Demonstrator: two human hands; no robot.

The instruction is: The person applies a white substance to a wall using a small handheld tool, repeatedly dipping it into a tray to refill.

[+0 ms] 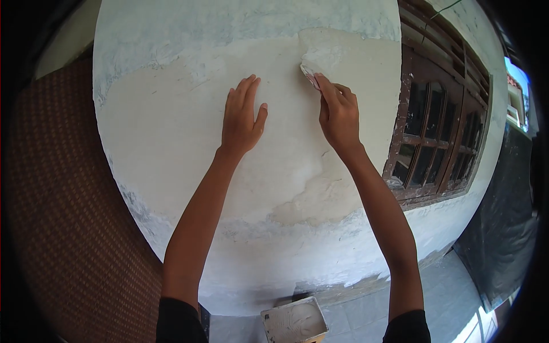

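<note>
My right hand [341, 114] pinches a small flat scraper [309, 74], its blade smeared white and held against the wall [280, 131]. Only part of the scraper shows past my fingers. To the left, my left hand [243, 117] rests on the wall with fingers stretched out, holding nothing. A smooth cream-white coat covers the middle of the wall around both hands. Its edges are ragged, and a darker beige patch [320, 200] lies below my right hand.
A square container [273, 321] of white paste stands on grey floor tiles [354, 314] at the wall's foot. To the right is a brown wooden window [437, 143]. A woven brown screen [63, 188] lines the left side. Black sheeting [494, 223] hangs at far right.
</note>
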